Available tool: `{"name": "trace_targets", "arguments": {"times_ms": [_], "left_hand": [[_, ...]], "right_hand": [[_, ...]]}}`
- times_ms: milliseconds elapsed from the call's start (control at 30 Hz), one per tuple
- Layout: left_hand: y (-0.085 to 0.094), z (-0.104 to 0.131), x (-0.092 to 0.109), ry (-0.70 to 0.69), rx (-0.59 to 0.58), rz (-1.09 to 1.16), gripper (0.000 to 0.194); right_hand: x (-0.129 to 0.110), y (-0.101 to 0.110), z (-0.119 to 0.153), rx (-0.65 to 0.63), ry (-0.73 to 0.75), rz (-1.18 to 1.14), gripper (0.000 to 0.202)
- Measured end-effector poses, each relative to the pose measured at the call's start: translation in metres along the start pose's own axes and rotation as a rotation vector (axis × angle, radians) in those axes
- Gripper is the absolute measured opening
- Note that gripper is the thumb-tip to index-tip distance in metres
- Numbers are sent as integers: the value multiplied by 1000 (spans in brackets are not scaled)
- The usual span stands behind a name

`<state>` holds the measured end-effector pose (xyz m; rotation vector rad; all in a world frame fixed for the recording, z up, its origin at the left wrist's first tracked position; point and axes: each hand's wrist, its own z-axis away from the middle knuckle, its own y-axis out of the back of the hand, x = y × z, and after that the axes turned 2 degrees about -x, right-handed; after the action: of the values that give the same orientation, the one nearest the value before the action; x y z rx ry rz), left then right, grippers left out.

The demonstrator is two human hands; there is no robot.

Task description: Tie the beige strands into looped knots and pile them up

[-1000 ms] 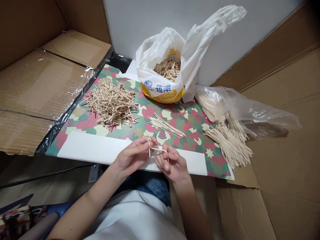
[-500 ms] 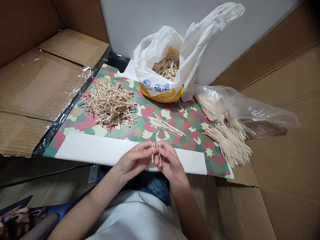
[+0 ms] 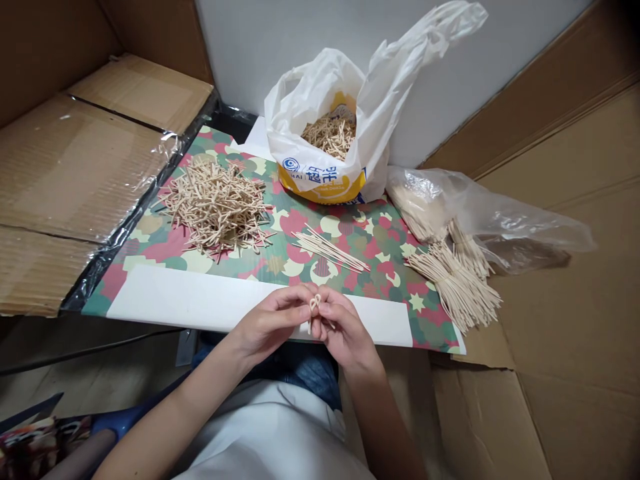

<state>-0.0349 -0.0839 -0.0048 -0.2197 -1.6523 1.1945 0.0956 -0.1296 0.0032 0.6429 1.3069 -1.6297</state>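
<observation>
Between my fingertips is a thin cream-coloured stick or cord [image 3: 315, 303], bent into two small loops that meet at the top. My left hand [image 3: 278, 316] pinches its left side with thumb and fingers. My right hand [image 3: 343, 325] pinches the right side, and the fingertips of both hands nearly touch. Short ends of the piece poke out below the thumbs. Just beyond my hands lies a small row of straight cream sticks [image 3: 331, 248]. To the left of it is a large heap of short bent pieces [image 3: 219, 208].
A white plastic bag [image 3: 320, 170] holding more short pieces stands at the back. Tied bundles of long sticks [image 3: 460, 283] lie at the right beside a clear plastic bag [image 3: 505, 210]. Cardboard [image 3: 80, 173] flanks the patterned table covering [image 3: 280, 263], which has a white strip [image 3: 190, 297] in front.
The two loops, side by side and apart before, are now drawn together and overlap at the top. My hands have come slightly closer together.
</observation>
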Motion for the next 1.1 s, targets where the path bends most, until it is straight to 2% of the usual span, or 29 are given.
{"name": "trace_targets", "arguments": {"times_ms": [67,167,267,367,433,500,600,733,933,1100], "left_hand": [[-2,1,-2,-64,58,-63,12],[-3,2,-3,-166,200,-253,11],[-1,4,4,-207,232,-581,11],[1,6,16,-189,197,-930,13],[0,7,24,-176,150,-1115,14],[-1,7,31,-170,87,-1278,13],[-3,6,39,-174,-5,-1473,14],[-3,3,44,-202,-113,-1630,15],[0,2,47,-166,-193,-1651,15],[2,0,44,-130,-146,-1467,19]], "right_hand": [[4,-4,2,44,73,-13,18],[13,-4,6,178,316,150,13],[18,4,10,227,591,566,8],[10,15,11,123,685,963,10],[0,19,11,45,644,1121,12],[-11,21,10,-29,563,1185,12],[-20,22,8,-87,421,1166,12],[-20,26,3,-114,280,1057,12],[-17,32,-3,-111,196,972,15],[-21,33,-1,-104,130,987,14]]}}
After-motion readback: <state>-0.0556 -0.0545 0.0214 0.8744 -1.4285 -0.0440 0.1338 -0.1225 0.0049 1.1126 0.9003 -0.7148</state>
